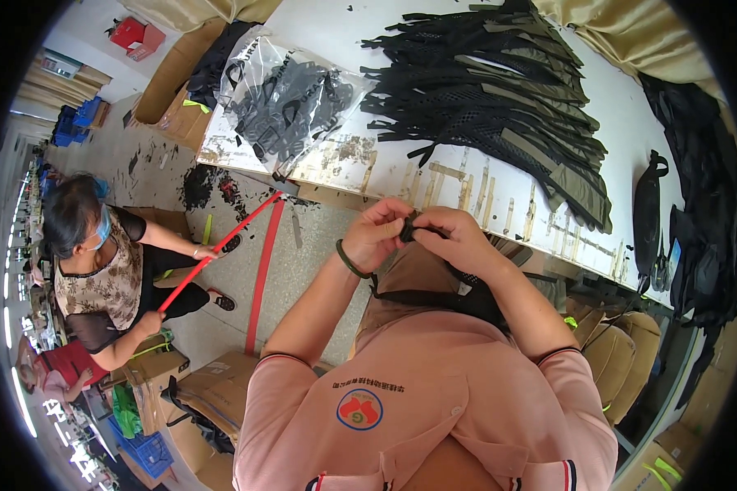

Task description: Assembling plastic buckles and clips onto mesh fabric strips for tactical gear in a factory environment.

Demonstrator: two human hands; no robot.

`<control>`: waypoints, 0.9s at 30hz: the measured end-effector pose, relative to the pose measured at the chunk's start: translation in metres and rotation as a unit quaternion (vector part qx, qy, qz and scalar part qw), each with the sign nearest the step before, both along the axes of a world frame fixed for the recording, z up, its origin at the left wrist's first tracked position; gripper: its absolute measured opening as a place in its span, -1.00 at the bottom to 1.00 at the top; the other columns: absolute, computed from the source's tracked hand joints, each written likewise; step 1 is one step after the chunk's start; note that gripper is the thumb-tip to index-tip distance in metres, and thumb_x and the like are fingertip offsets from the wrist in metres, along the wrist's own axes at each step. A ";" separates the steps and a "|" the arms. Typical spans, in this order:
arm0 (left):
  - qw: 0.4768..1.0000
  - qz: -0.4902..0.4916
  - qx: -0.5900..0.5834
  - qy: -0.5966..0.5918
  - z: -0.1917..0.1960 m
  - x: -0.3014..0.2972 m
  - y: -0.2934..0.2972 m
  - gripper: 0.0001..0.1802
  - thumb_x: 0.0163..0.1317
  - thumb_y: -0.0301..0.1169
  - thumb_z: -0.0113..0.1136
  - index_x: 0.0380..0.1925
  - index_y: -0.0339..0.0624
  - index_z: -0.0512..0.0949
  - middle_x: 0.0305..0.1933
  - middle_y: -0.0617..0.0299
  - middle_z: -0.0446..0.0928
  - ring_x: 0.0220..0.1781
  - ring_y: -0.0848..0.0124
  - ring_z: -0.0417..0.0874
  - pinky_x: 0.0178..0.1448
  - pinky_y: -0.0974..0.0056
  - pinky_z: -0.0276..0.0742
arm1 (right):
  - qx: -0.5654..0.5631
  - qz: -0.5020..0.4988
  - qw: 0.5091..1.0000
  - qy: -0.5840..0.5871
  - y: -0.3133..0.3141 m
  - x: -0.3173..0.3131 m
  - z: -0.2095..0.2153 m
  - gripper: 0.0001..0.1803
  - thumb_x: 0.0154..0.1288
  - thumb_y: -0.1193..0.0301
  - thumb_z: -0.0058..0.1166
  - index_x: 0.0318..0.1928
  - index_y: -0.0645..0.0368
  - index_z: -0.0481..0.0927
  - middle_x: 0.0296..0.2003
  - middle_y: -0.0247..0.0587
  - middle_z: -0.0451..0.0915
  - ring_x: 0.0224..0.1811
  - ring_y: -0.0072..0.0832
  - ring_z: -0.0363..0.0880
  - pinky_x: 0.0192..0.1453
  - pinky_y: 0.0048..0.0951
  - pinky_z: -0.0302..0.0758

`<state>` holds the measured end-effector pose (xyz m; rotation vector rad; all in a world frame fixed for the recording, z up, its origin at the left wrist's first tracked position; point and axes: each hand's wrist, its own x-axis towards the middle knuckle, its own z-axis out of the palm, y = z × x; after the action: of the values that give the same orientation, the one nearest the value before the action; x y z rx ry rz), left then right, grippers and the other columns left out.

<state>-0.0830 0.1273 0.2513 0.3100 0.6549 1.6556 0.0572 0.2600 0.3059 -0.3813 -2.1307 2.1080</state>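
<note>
left hand (374,233), right hand (458,237), pinching half-hidden, perhaps black strap (407,230)

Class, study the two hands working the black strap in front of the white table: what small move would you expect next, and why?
Probably a short pull to draw the black strap through. Both the left hand and the right hand pinch a small black piece at the strap's end, fingertips almost meeting, while the rest of the strap hangs slack towards the lap.
</note>
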 end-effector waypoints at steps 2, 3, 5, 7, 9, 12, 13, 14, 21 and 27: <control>1.000 -0.004 0.021 -0.019 -0.001 0.002 0.002 -0.79 0.22 -0.52 0.13 -0.12 -0.18 0.48 -0.24 0.28 0.51 -0.29 0.51 0.51 -0.23 0.44 0.44 | 0.098 -0.053 0.993 0.040 -0.003 -0.001 0.004 -0.87 0.16 0.50 0.09 -0.28 0.30 0.57 -0.42 -0.24 0.53 -0.41 -0.57 0.47 -0.34 -0.55 0.38; 0.999 0.003 0.023 -0.043 -0.001 0.004 0.003 -0.77 0.22 -0.51 0.12 -0.11 -0.18 0.47 -0.24 0.28 0.51 -0.28 0.50 0.51 -0.23 0.43 0.43 | 0.098 -0.053 0.993 0.040 -0.006 -0.001 0.004 -0.87 0.16 0.50 0.09 -0.28 0.30 0.57 -0.42 -0.24 0.53 -0.41 -0.57 0.47 -0.34 -0.55 0.38; 0.997 0.011 0.025 -0.067 -0.002 0.007 0.004 -0.76 0.22 -0.51 0.12 -0.09 -0.17 0.46 -0.24 0.28 0.50 -0.27 0.50 0.50 -0.23 0.43 0.43 | 0.170 -0.122 0.976 0.067 -0.012 -0.001 0.004 -0.86 0.15 0.51 0.08 -0.28 0.30 0.56 -0.43 -0.21 0.52 -0.43 -0.50 0.48 -0.35 -0.51 0.39; 0.997 0.037 0.003 -0.066 -0.003 0.008 0.004 -0.74 0.23 -0.51 0.10 -0.06 -0.16 0.44 -0.25 0.28 0.49 -0.26 0.49 0.50 -0.22 0.43 0.42 | 0.185 -0.131 0.971 0.069 -0.016 -0.002 0.002 -0.86 0.15 0.51 0.08 -0.27 0.30 0.55 -0.42 -0.20 0.53 -0.43 -0.49 0.49 -0.34 -0.51 0.40; 0.998 0.048 0.005 -0.045 -0.002 0.009 0.003 -0.75 0.24 -0.51 0.10 -0.07 -0.15 0.44 -0.24 0.29 0.48 -0.25 0.49 0.50 -0.21 0.42 0.42 | 0.198 -0.135 0.968 0.073 -0.017 -0.002 0.002 -0.85 0.15 0.51 0.08 -0.25 0.30 0.55 -0.40 -0.19 0.54 -0.42 -0.48 0.50 -0.34 -0.51 0.40; 0.998 0.038 0.011 -0.039 0.001 0.009 0.002 -0.75 0.24 -0.51 0.09 -0.07 -0.14 0.44 -0.22 0.30 0.48 -0.24 0.50 0.51 -0.19 0.42 0.43 | 0.098 -0.076 0.992 0.031 -0.010 0.002 0.009 -0.84 0.17 0.51 0.08 -0.23 0.29 0.54 -0.41 -0.23 0.54 -0.42 -0.53 0.49 -0.32 -0.53 0.40; 0.998 0.017 0.018 -0.058 0.002 0.010 0.002 -0.75 0.24 -0.52 0.09 -0.07 -0.13 0.45 -0.22 0.31 0.48 -0.23 0.50 0.51 -0.18 0.41 0.43 | 0.042 -0.048 0.998 -0.012 -0.006 0.004 0.010 -0.85 0.18 0.50 0.08 -0.23 0.29 0.55 -0.42 -0.25 0.54 -0.42 -0.56 0.48 -0.31 -0.54 0.40; 0.998 0.025 0.015 -0.053 -0.001 0.010 0.003 -0.75 0.24 -0.52 0.09 -0.07 -0.13 0.45 -0.22 0.31 0.48 -0.23 0.50 0.51 -0.18 0.41 0.43 | -0.012 -0.019 0.998 -0.056 -0.002 0.006 0.012 -0.85 0.18 0.50 0.08 -0.24 0.29 0.55 -0.42 -0.27 0.54 -0.41 -0.59 0.47 -0.30 -0.55 0.40; 0.994 -0.031 0.057 -0.090 -0.015 0.012 0.004 -0.76 0.28 -0.49 0.05 -0.04 -0.13 0.42 -0.23 0.27 0.51 -0.19 0.48 0.53 -0.01 0.32 0.45 | 0.072 -0.039 0.996 0.021 -0.010 0.008 0.005 -0.89 0.19 0.49 0.08 -0.28 0.27 0.56 -0.45 -0.31 0.53 -0.40 -0.62 0.44 -0.30 -0.56 0.39; 0.997 -0.022 0.053 -0.053 -0.011 0.012 0.007 -0.72 0.26 -0.49 0.08 -0.02 -0.13 0.39 -0.29 0.30 0.49 -0.24 0.53 0.52 -0.11 0.41 0.43 | 0.169 -0.076 0.982 0.028 -0.012 0.010 0.010 -0.90 0.18 0.50 0.09 -0.32 0.29 0.55 -0.45 -0.35 0.53 -0.42 -0.65 0.43 -0.31 -0.58 0.38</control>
<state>-0.0705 0.1345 0.2405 0.3076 0.4790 1.6564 0.0667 0.2485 0.3155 -0.4231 -2.2890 1.6189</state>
